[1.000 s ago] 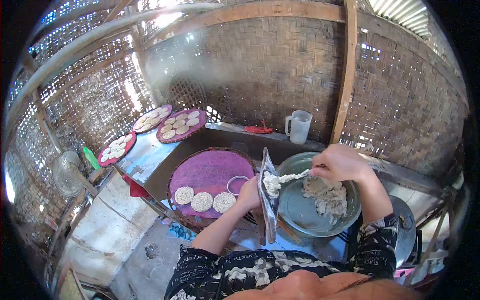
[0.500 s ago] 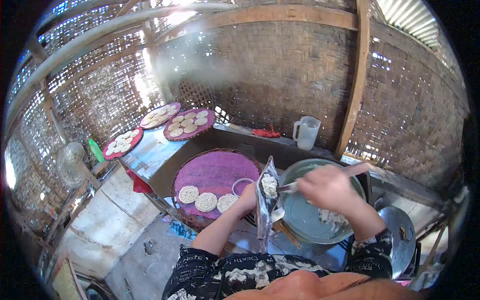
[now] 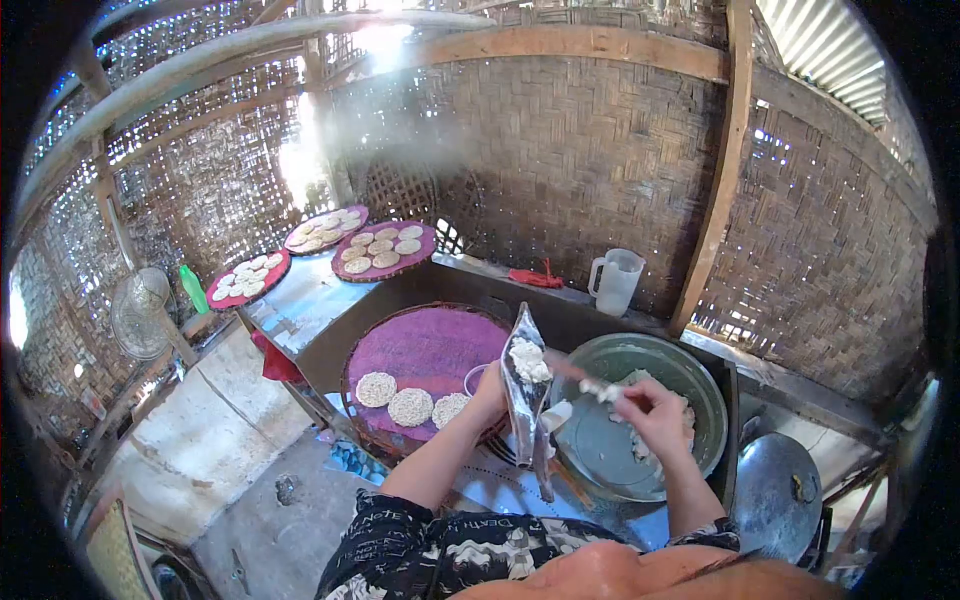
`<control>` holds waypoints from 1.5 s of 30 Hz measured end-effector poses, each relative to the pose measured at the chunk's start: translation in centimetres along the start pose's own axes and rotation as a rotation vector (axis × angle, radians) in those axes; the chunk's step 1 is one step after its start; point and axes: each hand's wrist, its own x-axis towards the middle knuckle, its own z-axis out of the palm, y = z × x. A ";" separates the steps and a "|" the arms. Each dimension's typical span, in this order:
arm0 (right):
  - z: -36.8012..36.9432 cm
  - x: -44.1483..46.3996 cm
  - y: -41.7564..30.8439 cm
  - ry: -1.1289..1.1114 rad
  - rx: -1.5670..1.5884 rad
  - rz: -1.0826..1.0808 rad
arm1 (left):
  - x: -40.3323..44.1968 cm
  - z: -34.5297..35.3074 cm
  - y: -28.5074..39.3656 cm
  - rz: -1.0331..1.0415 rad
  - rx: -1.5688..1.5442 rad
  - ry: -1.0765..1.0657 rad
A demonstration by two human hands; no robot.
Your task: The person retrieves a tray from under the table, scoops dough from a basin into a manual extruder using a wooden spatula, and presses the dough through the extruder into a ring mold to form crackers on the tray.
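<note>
Dough [image 3: 529,360] lies on the board [image 3: 523,428] — basin [image 3: 603,442] right, tray [image 3: 430,342] left, jug [image 3: 618,284] beyond.

A translucent jug [image 3: 617,284] stands on a narrow ledge [image 3: 471,266] along the far wall, handle to the left, with a crumpled red bundle [image 3: 537,278] lying to its left. The wall [image 3: 560,150] is woven, crossed by a slanting wooden post [image 3: 722,190] right of the jug. At the far left, a green bottle [image 3: 194,290] leans beside a caged fan [image 3: 143,312]. A round metal lid or pan [image 3: 775,495] sits near right; pale corrugated sheeting [image 3: 835,55] shows at the upper right.
</note>
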 end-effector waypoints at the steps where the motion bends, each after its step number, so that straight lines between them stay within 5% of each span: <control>1: -0.1 0.4 -0.4 0.094 -0.015 -0.043 | 0.4 -0.1 -0.7 0.050 0.046 0.004; 2: 0.5 0.7 -0.6 0.159 -0.046 -0.099 | 1.3 -0.5 -2.2 0.092 0.093 0.006; 3: 1.6 1.0 -0.8 0.225 -0.080 -0.154 | 3.8 -2.5 -5.2 0.330 0.649 0.052; 6: 3.7 1.0 -2.8 0.331 -0.303 -0.336 | 3.5 -0.5 -5.0 0.376 0.995 0.028; 9: 3.9 0.3 -2.6 0.321 -0.567 -0.523 | 4.6 -2.2 -5.6 0.199 0.576 0.024; 13: 2.2 -1.6 -2.5 0.058 -0.256 -0.293 | 1.7 -1.3 -1.9 0.031 0.064 0.050; 16: 1.8 0.6 -1.4 0.163 -0.223 -0.218 | 4.5 -3.5 -5.3 0.427 0.856 -0.009; 17: 2.2 1.2 -2.1 0.270 -0.300 -0.154 | 3.7 -1.8 -4.6 0.332 1.126 0.082; 18: 2.7 2.0 -1.5 0.356 -0.360 -0.246 | 2.7 -0.2 -4.3 0.363 0.933 0.099; 20: 3.2 1.9 -0.3 0.348 -0.480 -0.448 | 3.1 0.0 -4.8 0.328 1.027 0.102; 23: 3.0 -0.2 -0.7 0.233 -0.522 -0.447 | 5.3 -3.9 -6.5 0.211 0.588 0.049; 26: 1.4 -1.9 -2.0 -0.042 -0.201 -0.195 | 3.7 -2.9 -4.0 0.033 -0.088 0.033; 29: 0.3 -0.3 -0.3 0.117 -0.233 -0.097 | 3.6 -2.4 -3.4 0.324 0.365 -0.095; 31: 0.4 0.8 0.4 0.248 -0.352 -0.083 | 2.1 0.2 -1.7 0.171 0.251 -0.049; 37: -0.6 -0.9 0.1 0.024 -0.058 -0.119 | 2.6 -1.6 -0.3 0.060 -0.136 0.055; 40: -2.1 0.0 0.7 0.084 0.275 0.035 | -0.3 -1.8 2.1 0.343 0.047 -0.263; 42: -1.9 0.2 1.2 0.087 0.257 0.064 | 0.7 -2.8 1.6 0.236 -0.368 -0.536; 45: 0.6 -0.6 1.7 -0.154 0.254 0.043 | -0.4 -0.5 0.3 0.236 -0.769 -0.676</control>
